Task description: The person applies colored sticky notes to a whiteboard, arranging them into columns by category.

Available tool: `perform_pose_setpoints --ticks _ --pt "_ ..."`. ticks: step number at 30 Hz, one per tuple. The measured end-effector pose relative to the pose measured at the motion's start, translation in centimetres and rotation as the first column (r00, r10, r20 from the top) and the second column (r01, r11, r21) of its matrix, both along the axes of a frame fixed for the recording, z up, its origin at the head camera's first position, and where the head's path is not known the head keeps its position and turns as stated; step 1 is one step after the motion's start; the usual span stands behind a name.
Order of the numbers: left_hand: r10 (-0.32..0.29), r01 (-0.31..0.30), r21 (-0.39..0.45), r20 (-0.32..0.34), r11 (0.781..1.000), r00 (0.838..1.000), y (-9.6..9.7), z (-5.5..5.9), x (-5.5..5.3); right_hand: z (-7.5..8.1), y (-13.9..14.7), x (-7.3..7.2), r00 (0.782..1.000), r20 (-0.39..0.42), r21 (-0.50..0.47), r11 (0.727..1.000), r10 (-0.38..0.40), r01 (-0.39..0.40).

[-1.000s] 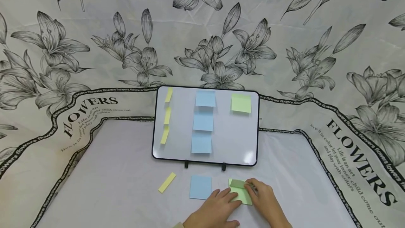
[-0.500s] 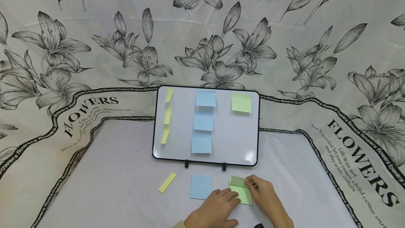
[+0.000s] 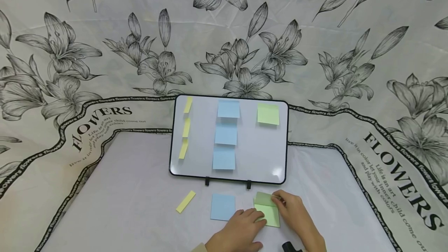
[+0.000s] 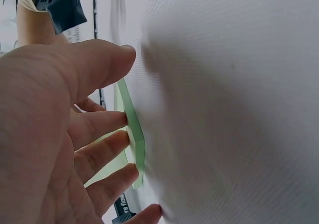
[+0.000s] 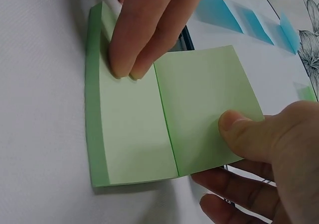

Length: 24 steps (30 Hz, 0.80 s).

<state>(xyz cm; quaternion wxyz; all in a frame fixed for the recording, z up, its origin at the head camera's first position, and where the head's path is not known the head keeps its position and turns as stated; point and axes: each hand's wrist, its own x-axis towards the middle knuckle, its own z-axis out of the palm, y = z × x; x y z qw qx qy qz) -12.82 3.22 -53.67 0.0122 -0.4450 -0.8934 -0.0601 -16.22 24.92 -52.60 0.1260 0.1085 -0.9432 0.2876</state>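
A green sticky note pad lies on the white tablecloth before the whiteboard. My right hand pinches the pad's top sheet between thumb and fingers; in the right wrist view this sheet is folded up along a crease, its far part still against the pad. My left hand rests its extended fingertips on the pad's near left part, steadying contact at its edge. Left of it are a blue sticky note pad, partly behind the left fingers, and a narrow yellow sticky note pad.
The whiteboard stands on small black feet at the back. Yellow strips run down its left side, blue notes down its middle, and one green note sits at upper right. A flower-printed cloth hangs behind.
The right hand has raised the green top sheet and moved it slightly away, showing more of its underside. The left hand stays on the pad. A black object at the right wrist has come into view.
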Motion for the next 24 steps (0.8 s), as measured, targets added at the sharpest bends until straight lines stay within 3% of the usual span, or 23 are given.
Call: perform_pose_setpoints --ticks 4,14,20,24 --pt "-0.004 0.004 -0.008 0.001 1.0 1.0 -0.1 0.1 -0.1 0.3 0.1 -0.6 1.0 -0.022 0.006 1.0 0.016 -0.016" --pt "0.015 -0.012 -0.028 0.099 1.0 0.995 -0.1 0.2 -0.6 0.8 0.2 -2.2 0.999 -0.019 0.046 0.998 0.034 -0.033" --pt "0.011 -0.009 -0.026 0.07 1.0 0.997 0.0 0.5 -0.5 1.6 0.3 -3.0 0.999 -0.02 0.065 0.998 0.027 -0.025" --pt "0.005 -0.003 -0.032 0.057 0.999 0.998 -0.1 0.4 -0.5 2.4 0.2 -3.6 0.997 -0.075 0.076 0.997 0.024 -0.018"
